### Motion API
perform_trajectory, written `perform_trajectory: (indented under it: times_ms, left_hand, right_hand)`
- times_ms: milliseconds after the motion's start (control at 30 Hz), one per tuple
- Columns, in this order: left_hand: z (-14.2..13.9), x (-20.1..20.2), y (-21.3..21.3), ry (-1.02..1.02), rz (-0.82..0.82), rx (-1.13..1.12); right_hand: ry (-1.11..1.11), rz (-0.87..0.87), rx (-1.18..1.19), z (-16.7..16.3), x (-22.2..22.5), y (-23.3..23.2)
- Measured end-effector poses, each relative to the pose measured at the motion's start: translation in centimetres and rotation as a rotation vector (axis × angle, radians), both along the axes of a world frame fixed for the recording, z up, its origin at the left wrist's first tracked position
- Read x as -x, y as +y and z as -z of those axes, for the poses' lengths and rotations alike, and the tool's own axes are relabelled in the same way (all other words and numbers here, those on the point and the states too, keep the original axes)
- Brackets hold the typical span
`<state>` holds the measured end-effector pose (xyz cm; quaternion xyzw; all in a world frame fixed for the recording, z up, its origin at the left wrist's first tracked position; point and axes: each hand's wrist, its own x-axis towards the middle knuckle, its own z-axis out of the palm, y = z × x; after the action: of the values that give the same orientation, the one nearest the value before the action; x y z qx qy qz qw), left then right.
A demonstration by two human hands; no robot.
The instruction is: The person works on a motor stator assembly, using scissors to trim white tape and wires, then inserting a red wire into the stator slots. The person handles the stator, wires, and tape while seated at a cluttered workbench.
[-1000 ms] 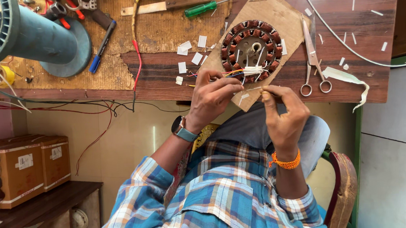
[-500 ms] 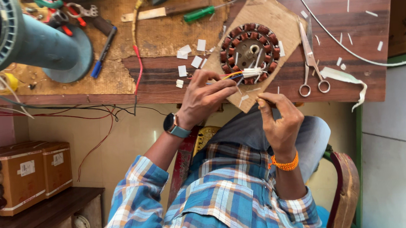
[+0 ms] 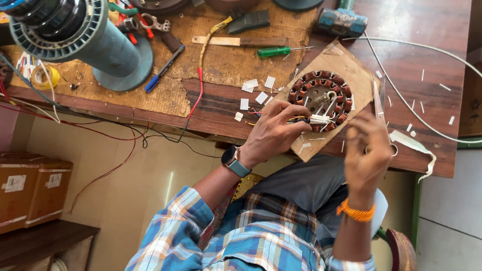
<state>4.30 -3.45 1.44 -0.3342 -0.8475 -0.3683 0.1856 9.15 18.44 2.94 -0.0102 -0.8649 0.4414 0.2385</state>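
Note:
A round stator with copper windings (image 3: 320,100) lies on a piece of cardboard (image 3: 350,64) at the edge of the wooden workbench (image 3: 410,11). My left hand (image 3: 274,132), with a watch on its wrist, pinches thin coloured wires with a white sleeve (image 3: 318,119) at the stator's near side. My right hand (image 3: 368,152), wearing an orange band, is blurred and hovers over the handles of a pair of scissors (image 3: 379,94) just right of the cardboard. Whether its fingers grip the handles cannot be made out.
A big blue-grey cylinder on a round base (image 3: 90,44) stands at the back left. A hammer (image 3: 340,19), green screwdriver (image 3: 276,51), blue pen (image 3: 163,76), white paper bits (image 3: 255,91) and a white cable (image 3: 446,64) lie around. Cardboard boxes (image 3: 24,191) sit below left.
My right hand has moved right, from the cardboard's near edge to the scissors. My left hand stays on the wires at the stator. The view has moved closer.

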Motion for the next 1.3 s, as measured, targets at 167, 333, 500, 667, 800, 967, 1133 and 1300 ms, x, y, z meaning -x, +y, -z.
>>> perform_trajectory:
  times_ms: [167,333,500,667,800,967,1133,1300]
  left_hand:
    - [-1.0,0.7,-0.9,-0.063,0.055,-0.019]
    - [-0.9,1.5,-1.8,-0.139,0.088,-0.064]
    - [-0.4,1.7,-2.2,-0.236,0.080,-0.072]
    - [-1.1,2.9,-2.8,-0.340,0.146,-0.119]
    - [-0.8,4.5,-2.9,-0.337,0.251,-0.146]
    - [0.6,5.9,-1.6,-0.328,0.272,-0.080]
    - [-0.4,5.7,-0.8,-0.398,0.172,-0.037]
    - [-0.6,5.0,-0.9,-0.397,0.163,-0.072]
  right_hand:
    - [-0.032,-0.104,0.126,0.1,4.9,1.5]
    - [-0.229,-0.064,0.275,0.4,4.8,-1.8]
    - [-0.167,-0.027,0.304,0.5,2.8,-3.6]
    - [-0.146,-0.063,0.355,-0.3,2.1,-4.0]
    - [-0.179,-0.051,0.335,-0.4,2.4,-4.0]
    - [-0.065,-0.047,-0.149,0.3,4.5,-0.9]
    - [-0.108,-0.324,-0.174,-0.7,7.4,1.1]
    - [-0.174,-0.457,-0.279,-2.2,9.4,1.2]
